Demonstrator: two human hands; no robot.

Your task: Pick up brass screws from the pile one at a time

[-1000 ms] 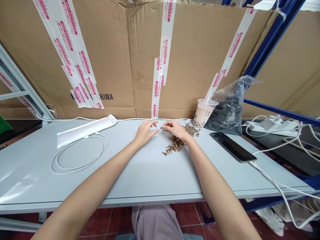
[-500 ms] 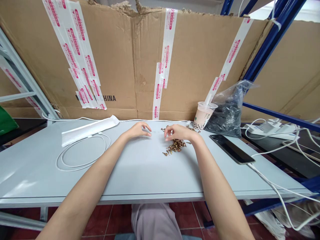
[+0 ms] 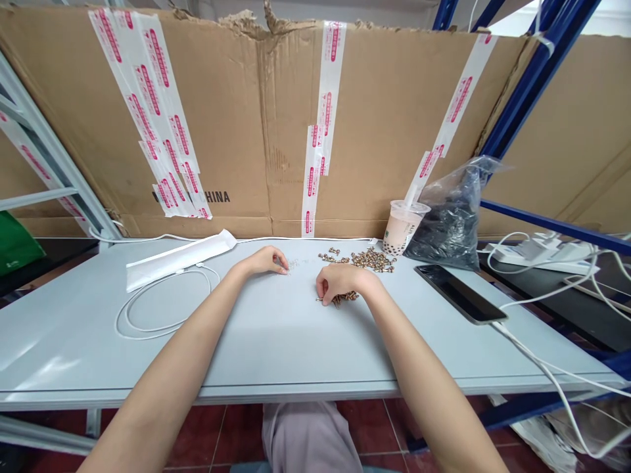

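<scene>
The right hand (image 3: 341,281) is cupping its fingers (image 3: 323,288) over a small pile of screws (image 3: 346,299) on the bench (image 3: 246,355), maybe gripping some, I can't tell, while the left hand (image 3: 263,261) is resting close by with its fingers bent.

Bright, even light is filling the scene, with glare washing across the grey table (image 3: 49,368) at 8 o'clock. Soft shadows are pooling under the right hand (image 3: 342,282), wide-angle distortion is bending the blue rack (image 3: 537,72) at 1 o'clock, and the small screws (image 3: 374,260) are looking slightly soft.
</scene>
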